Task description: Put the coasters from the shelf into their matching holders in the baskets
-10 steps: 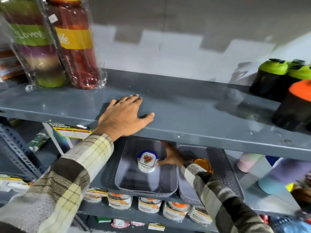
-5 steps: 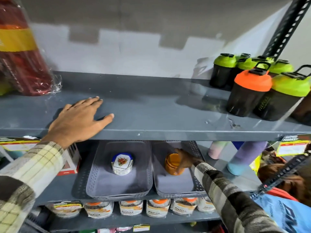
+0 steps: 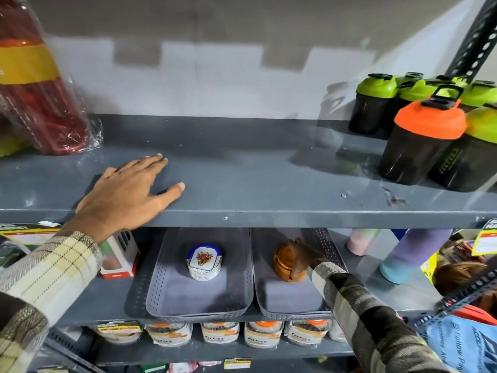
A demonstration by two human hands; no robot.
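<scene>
Left hand (image 3: 126, 195) lies flat on the upper shelf (image 3: 269, 184), fingers (image 3: 150, 162) spread, holding nothing; likely a brace while reaching under. Below, left basket (image 3: 161, 300) carries the floral coaster set (image 3: 204, 262), stacked in its holder at the middle. Right basket (image 3: 325, 246) beside it, touching. Right hand (image 3: 301, 257) reaches in, fingers curled on the orange coaster set (image 3: 281, 265), seemingly seating it; grip partly hidden. No loose coasters visible on the upper shelf.
</scene>
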